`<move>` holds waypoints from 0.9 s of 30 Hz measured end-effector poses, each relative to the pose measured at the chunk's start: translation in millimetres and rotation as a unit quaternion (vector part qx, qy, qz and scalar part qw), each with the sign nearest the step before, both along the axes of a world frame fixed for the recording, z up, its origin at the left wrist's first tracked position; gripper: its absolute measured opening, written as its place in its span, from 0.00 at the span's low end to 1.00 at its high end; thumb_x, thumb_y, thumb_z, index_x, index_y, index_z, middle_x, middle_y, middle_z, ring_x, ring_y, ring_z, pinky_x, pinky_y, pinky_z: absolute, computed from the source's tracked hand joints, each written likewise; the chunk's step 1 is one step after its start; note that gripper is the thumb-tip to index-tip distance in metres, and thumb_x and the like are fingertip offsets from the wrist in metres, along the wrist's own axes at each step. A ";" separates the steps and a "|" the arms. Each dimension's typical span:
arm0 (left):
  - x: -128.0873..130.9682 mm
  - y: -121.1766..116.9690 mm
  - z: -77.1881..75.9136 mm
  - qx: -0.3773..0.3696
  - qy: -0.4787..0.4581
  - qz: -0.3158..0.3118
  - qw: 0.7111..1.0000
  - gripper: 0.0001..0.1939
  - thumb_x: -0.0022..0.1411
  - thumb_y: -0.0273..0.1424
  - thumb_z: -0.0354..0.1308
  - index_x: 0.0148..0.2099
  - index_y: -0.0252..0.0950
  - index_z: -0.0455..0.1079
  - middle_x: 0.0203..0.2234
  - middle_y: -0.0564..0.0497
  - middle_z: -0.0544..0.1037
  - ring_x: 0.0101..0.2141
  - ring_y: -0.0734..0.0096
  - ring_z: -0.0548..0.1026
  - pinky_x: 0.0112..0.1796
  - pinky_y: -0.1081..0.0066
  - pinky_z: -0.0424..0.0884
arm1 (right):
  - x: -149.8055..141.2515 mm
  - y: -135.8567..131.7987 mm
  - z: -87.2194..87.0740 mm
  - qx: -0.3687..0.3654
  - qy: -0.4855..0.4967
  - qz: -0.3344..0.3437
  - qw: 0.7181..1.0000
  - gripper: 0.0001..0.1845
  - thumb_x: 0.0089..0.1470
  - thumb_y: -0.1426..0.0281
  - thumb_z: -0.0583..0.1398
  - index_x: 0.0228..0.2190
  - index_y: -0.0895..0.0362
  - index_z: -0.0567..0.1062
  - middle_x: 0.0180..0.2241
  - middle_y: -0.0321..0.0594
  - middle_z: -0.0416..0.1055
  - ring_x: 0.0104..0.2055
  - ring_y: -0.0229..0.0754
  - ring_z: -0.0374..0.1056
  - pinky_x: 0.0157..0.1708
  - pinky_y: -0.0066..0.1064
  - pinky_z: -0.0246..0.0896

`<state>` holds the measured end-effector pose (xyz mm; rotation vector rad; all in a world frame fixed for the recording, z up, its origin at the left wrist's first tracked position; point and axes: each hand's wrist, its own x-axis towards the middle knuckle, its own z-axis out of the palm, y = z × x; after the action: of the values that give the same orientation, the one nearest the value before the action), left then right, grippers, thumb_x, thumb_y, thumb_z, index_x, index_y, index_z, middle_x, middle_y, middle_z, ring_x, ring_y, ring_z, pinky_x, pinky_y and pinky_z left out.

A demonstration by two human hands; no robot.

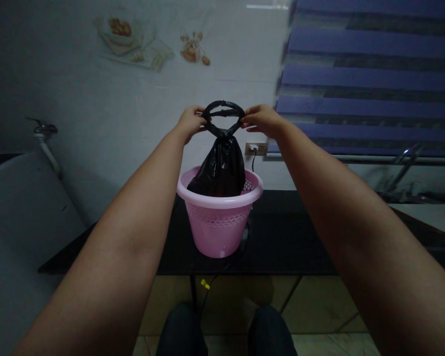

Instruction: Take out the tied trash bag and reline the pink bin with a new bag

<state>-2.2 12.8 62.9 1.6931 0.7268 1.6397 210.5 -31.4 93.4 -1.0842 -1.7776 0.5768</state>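
A black plastic bag (222, 165) rises out of a pink plastic basket (218, 227), its lower part hidden inside. The bag's top is twisted into a knot, with a ring-like loop of plastic standing above it. On the loop's left side, my left hand (192, 121) is closed with its fingertips on the plastic. My right hand (262, 119) pinches the opposite side of the loop. Both arms reach forward, and the loop is spread between the two hands. The basket stands upright, with holes in a band below its rim.
Beneath the basket is a black countertop (282, 232). A wall socket (256, 149) with a plugged-in cord is behind it. A faucet (406, 160) stands at right, below a purple striped blind (371, 74). A white appliance (25, 212) is at left.
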 end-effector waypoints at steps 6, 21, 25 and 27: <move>0.0 3.0 4.8 0.006 -0.014 -0.004 1.000 0.19 0.43 0.10 0.52 0.34 0.36 0.63 0.25 0.55 0.72 0.36 0.70 0.75 0.46 0.58 0.72 | 2.3 0.6 5.2 0.011 -0.011 0.001 1.000 0.10 0.47 0.74 0.65 0.33 0.59 0.70 0.26 0.39 0.69 0.32 0.35 0.66 0.39 0.31 0.65; 1.8 -5.5 19.8 0.006 -0.006 0.013 1.000 0.18 0.43 0.10 0.52 0.32 0.37 0.64 0.28 0.52 0.72 0.44 0.62 0.73 0.49 0.58 0.68 | 4.1 -2.3 12.4 0.019 -0.010 0.007 1.000 0.06 0.46 0.76 0.64 0.26 0.59 0.71 0.27 0.39 0.69 0.36 0.37 0.66 0.41 0.31 0.63; 0.9 -5.9 23.6 0.010 0.005 0.024 1.000 0.16 0.43 0.11 0.53 0.31 0.37 0.65 0.30 0.50 0.72 0.45 0.59 0.72 0.50 0.57 0.66 | 6.4 1.0 14.7 0.021 -0.016 0.001 1.000 0.07 0.46 0.74 0.66 0.26 0.58 0.71 0.27 0.39 0.69 0.37 0.38 0.66 0.41 0.31 0.63; -0.1 -4.2 25.0 0.012 0.012 0.028 0.999 0.17 0.43 0.11 0.54 0.31 0.38 0.65 0.29 0.50 0.72 0.46 0.59 0.71 0.49 0.57 0.65 | 7.0 1.5 16.0 0.022 -0.020 0.001 1.000 0.08 0.45 0.73 0.67 0.26 0.58 0.71 0.27 0.39 0.69 0.38 0.38 0.66 0.42 0.32 0.63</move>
<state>-2.2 8.6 88.0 1.7270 0.7757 1.6754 217.6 -29.9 109.4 -1.0707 -1.8186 0.5170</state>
